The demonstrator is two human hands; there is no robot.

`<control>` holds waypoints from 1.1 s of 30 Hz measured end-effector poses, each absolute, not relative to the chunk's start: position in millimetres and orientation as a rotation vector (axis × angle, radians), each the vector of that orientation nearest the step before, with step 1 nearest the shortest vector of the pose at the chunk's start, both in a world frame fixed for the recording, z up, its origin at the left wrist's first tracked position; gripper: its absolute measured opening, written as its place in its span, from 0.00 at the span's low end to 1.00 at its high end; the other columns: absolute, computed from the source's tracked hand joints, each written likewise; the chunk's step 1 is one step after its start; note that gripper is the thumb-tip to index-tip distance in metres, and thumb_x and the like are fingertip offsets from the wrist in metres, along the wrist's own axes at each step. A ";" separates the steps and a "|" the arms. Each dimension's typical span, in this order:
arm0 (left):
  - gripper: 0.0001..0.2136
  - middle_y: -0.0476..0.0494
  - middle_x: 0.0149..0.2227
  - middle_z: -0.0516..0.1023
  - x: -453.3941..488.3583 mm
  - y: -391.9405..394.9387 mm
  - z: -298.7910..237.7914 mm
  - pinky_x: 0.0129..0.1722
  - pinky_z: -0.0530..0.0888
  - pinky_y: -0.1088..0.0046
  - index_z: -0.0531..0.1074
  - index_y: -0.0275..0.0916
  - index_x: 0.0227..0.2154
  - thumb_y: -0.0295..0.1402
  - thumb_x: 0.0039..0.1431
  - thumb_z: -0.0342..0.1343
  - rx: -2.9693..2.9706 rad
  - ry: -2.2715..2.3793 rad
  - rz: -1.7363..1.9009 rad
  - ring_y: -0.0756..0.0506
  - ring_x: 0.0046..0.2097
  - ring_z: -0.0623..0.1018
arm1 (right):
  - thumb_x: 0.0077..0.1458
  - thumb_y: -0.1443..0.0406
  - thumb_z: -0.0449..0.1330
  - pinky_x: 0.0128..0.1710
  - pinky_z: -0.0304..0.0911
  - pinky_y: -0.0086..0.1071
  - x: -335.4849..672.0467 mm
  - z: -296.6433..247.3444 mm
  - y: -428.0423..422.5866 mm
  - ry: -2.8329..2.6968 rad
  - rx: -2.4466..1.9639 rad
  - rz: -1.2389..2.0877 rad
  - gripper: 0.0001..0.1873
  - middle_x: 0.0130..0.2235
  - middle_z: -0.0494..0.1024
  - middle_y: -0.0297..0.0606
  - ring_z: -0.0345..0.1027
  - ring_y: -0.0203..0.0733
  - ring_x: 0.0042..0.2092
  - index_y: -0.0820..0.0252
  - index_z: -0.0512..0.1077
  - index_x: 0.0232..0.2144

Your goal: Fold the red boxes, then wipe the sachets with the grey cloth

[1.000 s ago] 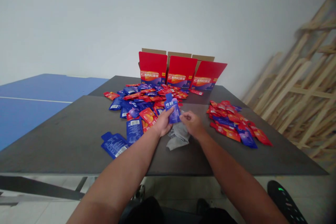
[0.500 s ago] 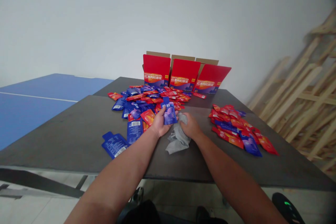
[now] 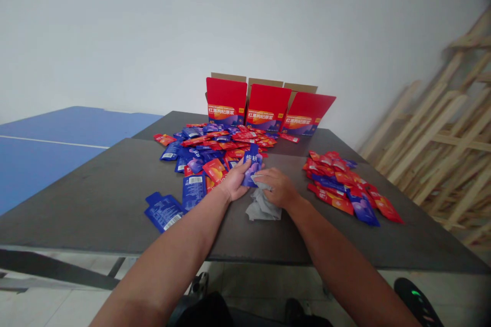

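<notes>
**Figure.** Two-handed handling of a foil sachet, seen from the head-worn camera. We see a blue foil sachet [image 3: 252, 169], printed with white characters, standing tilted above the tabletop in the person's left hand [image 3: 233, 185]. The left fingers [image 3: 245, 168] close narrowly around its lower part, leaving its upper end free. We judge the sachet light, thin and flexible, with a slippery surface, so a flat pinch across its body should be the surest hold. Just beside it, the right hand [image 3: 278, 187] lies over a crumpled grey cloth [image 3: 263, 208], which we judge soft and limp. The right fingers [image 3: 264, 178] extend toward the sachet across the top of the cloth; we cannot tell whether they grip the cloth or merely rest on it.

To the left and ahead, a heap of mixed red and blue sachets [image 3: 215, 148] covers the dark tabletop [image 3: 95, 199], with two barcoded blue sachets [image 3: 164, 212] lying at its near edge. A smaller red and blue heap [image 3: 337, 184] lies to the right. Beyond, three open red cartons [image 3: 266, 107] stand in a row at the far end. A blue table-tennis table [image 3: 49, 163] lies on the left, and stacked wooden frames [image 3: 433, 133] lean on the right.
</notes>
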State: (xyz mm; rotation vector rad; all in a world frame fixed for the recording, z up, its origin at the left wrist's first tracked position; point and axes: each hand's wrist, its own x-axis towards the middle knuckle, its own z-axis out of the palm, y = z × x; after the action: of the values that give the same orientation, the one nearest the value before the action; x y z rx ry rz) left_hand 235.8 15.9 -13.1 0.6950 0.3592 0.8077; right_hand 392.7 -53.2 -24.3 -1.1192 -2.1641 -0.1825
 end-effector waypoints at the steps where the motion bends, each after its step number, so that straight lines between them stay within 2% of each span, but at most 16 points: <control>1: 0.12 0.43 0.41 0.79 236.0 13.7 -12.8 0.45 0.77 0.68 0.71 0.40 0.47 0.33 0.60 0.58 0.718 0.364 0.792 0.47 0.40 0.80 | 0.48 0.72 0.55 0.53 0.63 0.43 393.8 -24.5 -52.5 -2.129 -1.171 -0.198 0.22 0.49 0.77 0.39 0.70 0.45 0.51 0.53 0.75 0.45; 9: 0.10 0.45 0.38 0.78 233.9 0.1 -8.8 0.42 0.77 0.70 0.72 0.41 0.42 0.32 0.58 0.60 0.824 0.394 0.630 0.49 0.37 0.79 | 0.51 0.71 0.55 0.54 0.62 0.43 402.4 -21.3 -51.7 -1.848 -1.383 -0.292 0.18 0.48 0.78 0.39 0.69 0.46 0.51 0.55 0.76 0.43; 15: 0.11 0.47 0.34 0.76 232.4 1.9 -12.7 0.33 0.77 0.71 0.72 0.41 0.42 0.32 0.56 0.61 0.828 0.438 0.552 0.49 0.30 0.78 | 0.49 0.72 0.55 0.55 0.61 0.44 406.9 -19.2 -51.3 -1.728 -1.461 -0.313 0.18 0.48 0.78 0.42 0.68 0.48 0.50 0.59 0.76 0.43; 18: 0.13 0.47 0.34 0.77 231.0 3.7 -13.7 0.33 0.78 0.68 0.71 0.43 0.45 0.32 0.56 0.61 0.813 0.433 0.506 0.48 0.31 0.78 | 0.49 0.71 0.55 0.55 0.61 0.45 411.1 -18.8 -49.2 -1.638 -1.524 -0.313 0.18 0.47 0.77 0.43 0.68 0.49 0.49 0.60 0.75 0.43; 21: 0.14 0.43 0.36 0.78 230.4 7.8 -12.8 0.33 0.78 0.67 0.70 0.41 0.47 0.34 0.58 0.60 0.754 0.389 0.505 0.45 0.35 0.80 | 0.49 0.71 0.54 0.54 0.61 0.46 414.4 -17.6 -48.8 -1.493 -1.562 -0.373 0.18 0.45 0.78 0.43 0.68 0.50 0.48 0.59 0.74 0.43; 24: 0.14 0.39 0.35 0.78 229.9 14.6 -10.4 0.31 0.76 0.69 0.71 0.36 0.46 0.38 0.62 0.54 0.609 0.369 0.538 0.44 0.35 0.80 | 0.48 0.71 0.55 0.52 0.63 0.45 410.0 -17.0 -52.7 -1.534 -1.442 -0.417 0.20 0.45 0.77 0.43 0.68 0.49 0.48 0.59 0.73 0.45; 27: 0.16 0.41 0.30 0.78 227.9 20.5 -8.4 0.29 0.74 0.72 0.74 0.33 0.42 0.41 0.63 0.51 0.471 0.335 0.573 0.46 0.30 0.78 | 0.48 0.70 0.56 0.49 0.66 0.43 395.3 -18.7 -57.8 -1.842 -1.186 -0.346 0.23 0.46 0.78 0.41 0.70 0.47 0.47 0.56 0.70 0.48; 30: 0.21 0.40 0.27 0.77 225.3 22.7 -7.8 0.29 0.73 0.71 0.75 0.30 0.40 0.46 0.62 0.51 0.451 0.320 0.554 0.46 0.27 0.77 | 0.50 0.69 0.57 0.50 0.65 0.41 377.0 -21.6 -59.4 -2.132 -0.894 -0.287 0.20 0.47 0.78 0.38 0.71 0.43 0.48 0.53 0.71 0.47; 33: 0.24 0.39 0.28 0.78 224.7 20.9 -7.9 0.31 0.73 0.70 0.76 0.31 0.38 0.50 0.61 0.50 0.462 0.323 0.521 0.45 0.28 0.77 | 0.52 0.70 0.56 0.51 0.64 0.40 365.9 -23.6 -57.4 -2.200 -0.820 -0.297 0.18 0.47 0.78 0.37 0.72 0.41 0.48 0.52 0.73 0.45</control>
State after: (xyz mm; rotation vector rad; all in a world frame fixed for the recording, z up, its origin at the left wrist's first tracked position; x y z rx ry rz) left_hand 224.7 20.9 -7.9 0.4617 0.3231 0.5215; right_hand 365.9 -57.4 -23.6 -0.8202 -2.1997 -0.2966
